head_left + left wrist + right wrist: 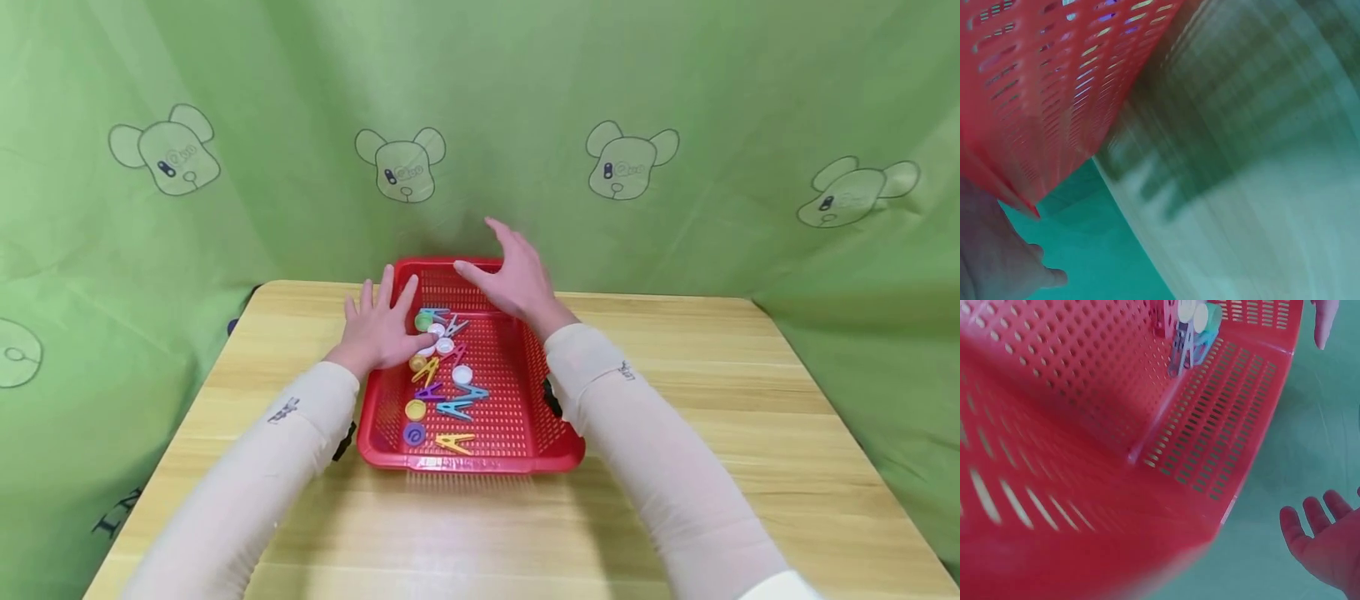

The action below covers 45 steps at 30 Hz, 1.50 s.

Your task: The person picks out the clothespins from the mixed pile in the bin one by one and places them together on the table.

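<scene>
A red perforated plastic basket (480, 464) sits on the table, with bottle caps and clothespins spread mostly over its left half. Among them are a white cap (462, 375), a purple cap (414, 433), a yellow clothespin (454, 442) and a blue clothespin (453, 408). My left hand (377, 331) is over the basket's left rim, fingers spread and straight, its thumb reaching above the caps. Over the far right part of the basket, my right hand (513, 279) has thumb and fingers held apart with nothing between them. The right wrist view shows that hand (1332, 547) beyond the rim.
The wooden table (690, 375) extends on both sides of the basket and in front of it. Behind its far edge hangs a green curtain (517, 100) printed with mouse-like heads. Fabric also drapes along the table's left and right sides.
</scene>
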{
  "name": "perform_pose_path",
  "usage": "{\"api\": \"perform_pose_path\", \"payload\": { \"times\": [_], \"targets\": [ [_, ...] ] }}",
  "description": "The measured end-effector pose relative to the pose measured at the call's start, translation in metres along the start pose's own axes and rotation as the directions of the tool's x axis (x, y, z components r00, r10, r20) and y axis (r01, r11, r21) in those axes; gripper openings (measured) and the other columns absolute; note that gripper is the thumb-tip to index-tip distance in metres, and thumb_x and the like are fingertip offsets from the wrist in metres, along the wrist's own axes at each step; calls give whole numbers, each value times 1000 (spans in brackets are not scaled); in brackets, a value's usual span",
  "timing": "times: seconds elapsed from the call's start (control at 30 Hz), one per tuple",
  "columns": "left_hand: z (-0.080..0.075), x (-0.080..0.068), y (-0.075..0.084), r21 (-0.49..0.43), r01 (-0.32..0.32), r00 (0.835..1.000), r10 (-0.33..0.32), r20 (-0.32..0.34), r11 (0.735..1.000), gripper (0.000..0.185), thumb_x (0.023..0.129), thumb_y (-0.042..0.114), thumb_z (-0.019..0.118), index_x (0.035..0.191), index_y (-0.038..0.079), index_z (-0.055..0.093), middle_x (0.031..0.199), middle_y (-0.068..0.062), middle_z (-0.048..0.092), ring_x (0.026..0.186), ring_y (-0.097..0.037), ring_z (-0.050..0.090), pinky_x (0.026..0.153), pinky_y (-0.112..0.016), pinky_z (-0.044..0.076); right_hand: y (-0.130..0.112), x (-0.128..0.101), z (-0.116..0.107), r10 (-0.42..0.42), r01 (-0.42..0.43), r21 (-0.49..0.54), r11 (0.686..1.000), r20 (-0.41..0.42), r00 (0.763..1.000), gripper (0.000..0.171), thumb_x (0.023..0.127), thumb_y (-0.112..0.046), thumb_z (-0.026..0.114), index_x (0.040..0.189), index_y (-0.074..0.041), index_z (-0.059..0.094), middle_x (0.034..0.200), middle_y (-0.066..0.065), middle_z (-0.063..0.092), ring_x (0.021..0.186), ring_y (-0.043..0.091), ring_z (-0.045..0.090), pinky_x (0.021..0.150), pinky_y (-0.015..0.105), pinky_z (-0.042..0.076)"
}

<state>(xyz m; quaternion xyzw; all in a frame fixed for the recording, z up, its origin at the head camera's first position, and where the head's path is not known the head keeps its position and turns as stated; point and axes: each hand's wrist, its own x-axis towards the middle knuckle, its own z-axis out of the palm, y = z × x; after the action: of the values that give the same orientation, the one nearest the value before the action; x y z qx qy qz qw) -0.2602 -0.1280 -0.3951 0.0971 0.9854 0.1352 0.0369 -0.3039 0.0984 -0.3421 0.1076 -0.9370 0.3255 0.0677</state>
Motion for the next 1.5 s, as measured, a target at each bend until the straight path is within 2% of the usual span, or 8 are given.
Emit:
{"api": "perform_pose_path", "payload": {
  "times": [0.2,0.43,0.67,0.83,0.97,1.1,1.4,1.5],
  "targets": [
    [6,1,-4,-78,25,1000,-24,3,997,100,88,58,61,163,23,5,165,-14,-10,146,-50,-2,113,-69,4,11,2,13,21,-27,157,987,36,999,86,83,-63,70,154,-27,38,149,6,45,132,25,44,104,48,42],
    [11,0,-7,-147,34,999,-36,-11,989,98,88,53,64,163,24,9,166,-13,-7,145,-51,2,114,-68,7,24,4,36,65,-97,328,940,106,992,76,83,-49,78,148,-26,46,138,5,52,121,25,49,93,44,52],
    [12,-2,-9,-204,43,998,-50,-32,978,97,88,50,66,163,21,12,166,-11,-7,146,-49,2,113,-68,9,26,4,58,84,-133,353,926,151,985,67,84,-39,80,142,-19,52,131,10,54,116,25,49,94,43,51],
    [13,-1,-11,-195,50,998,-56,-26,980,96,88,51,65,163,23,11,166,-10,-9,146,-49,3,114,-67,10,28,6,68,122,-191,381,904,199,972,59,84,-31,82,136,-19,56,128,12,54,113,25,48,93,45,50],
    [15,-1,-10,-196,52,998,-56,-14,979,96,89,52,64,163,24,10,166,-8,-10,146,-48,4,114,-67,12,36,10,75,164,-269,350,897,300,940,58,84,-23,82,136,-20,57,127,12,54,114,27,48,94,46,50],
    [17,-1,-10,-196,53,998,-57,-15,979,95,89,51,63,163,25,9,167,-8,-10,147,-47,5,114,-66,13,42,13,80,175,-287,287,914,360,917,61,82,-17,82,138,-19,57,127,13,55,114,29,49,95,47,50],
    [16,-2,-12,-175,49,998,-56,-32,983,94,89,49,65,163,25,12,167,-8,-7,146,-47,7,113,-66,15,47,17,90,177,-254,152,955,398,900,59,83,-18,80,138,-14,58,126,15,57,111,32,54,95,49,50],
    [15,-2,-12,-172,47,998,-54,-32,984,94,89,49,65,163,24,12,167,-8,-7,146,-48,7,113,-67,16,47,19,93,172,-235,122,964,389,905,58,83,-18,81,136,-12,59,126,16,58,111,33,55,96,49,50]
  ]
}}
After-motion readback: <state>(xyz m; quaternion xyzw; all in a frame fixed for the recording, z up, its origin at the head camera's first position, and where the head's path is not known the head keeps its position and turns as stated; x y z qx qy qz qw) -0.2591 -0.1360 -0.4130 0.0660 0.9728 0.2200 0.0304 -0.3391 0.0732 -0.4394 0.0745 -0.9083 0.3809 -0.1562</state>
